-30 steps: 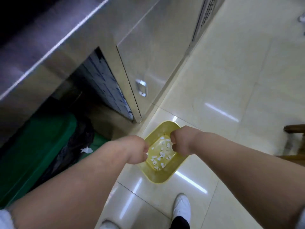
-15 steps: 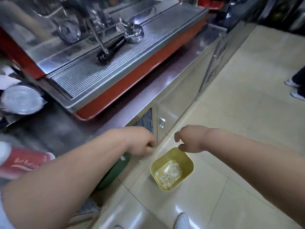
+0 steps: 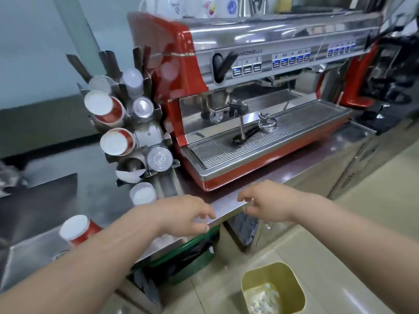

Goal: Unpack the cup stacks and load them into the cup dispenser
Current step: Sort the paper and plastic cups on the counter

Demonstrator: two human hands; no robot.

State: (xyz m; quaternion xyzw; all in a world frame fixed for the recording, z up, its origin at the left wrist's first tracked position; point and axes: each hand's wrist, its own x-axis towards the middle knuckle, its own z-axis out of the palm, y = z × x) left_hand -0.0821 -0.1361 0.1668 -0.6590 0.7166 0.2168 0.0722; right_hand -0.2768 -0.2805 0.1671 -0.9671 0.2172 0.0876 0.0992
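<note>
At the far left a steel counter (image 3: 40, 205) is seen, blurred; on it, near the left forearm, a red cup stack (image 3: 77, 230) lies tilted with its white mouth turned up and to the left; it is well apart from both hands and gripped by neither. Above it the cup dispenser (image 3: 136, 132) stands against the left flank of the espresso machine (image 3: 260, 98); red cups (image 3: 106, 109) are lodged in its upper left tubes, clear cups (image 3: 158, 158) in its right tubes, and one lower tube is seen with only a white edge in it. Just below the dispenser a white cup (image 3: 142, 193) stands on the counter, just beside the left wrist but not touched. The left hand (image 3: 183, 216) is held over the counter's front edge, palm down, fingers loosely curled and parted, nothing pinched between them. Under the counter edge a green bin (image 3: 195, 252) with a black liner is partly hidden. The right hand (image 3: 265, 202) is held level with the left, near it but apart, over the same edge; its fingers are bent and slightly spread, and nothing is seen held, though blur is present at the tips. On the floor below the right forearm a yellow tub (image 3: 292, 282) is placed, with white scraps inside. A dark grinder (image 3: 390, 75) is seen at the far right.
</note>
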